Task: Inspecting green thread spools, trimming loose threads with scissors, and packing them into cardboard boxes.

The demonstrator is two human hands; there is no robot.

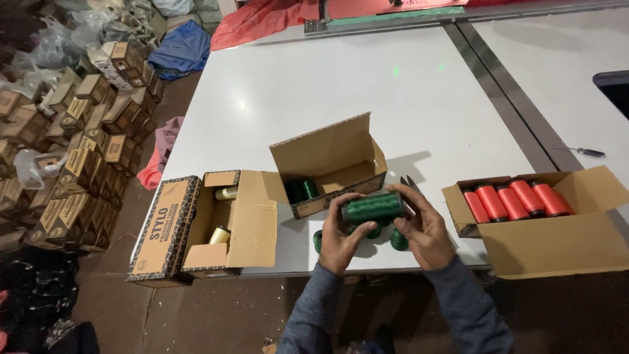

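I had the green thread spool [371, 208] pinched endwise between left hand [339, 240] and right hand [426, 229], above the bench [406, 105] edge; I judged a loosened grip could drop it floorward.

The white table [367, 98] is brightly lit from above, with faint glare spots. Soft shadows are cast rightward behind the boxes. The floor is left dim; edges are bent by wide-angle distortion.
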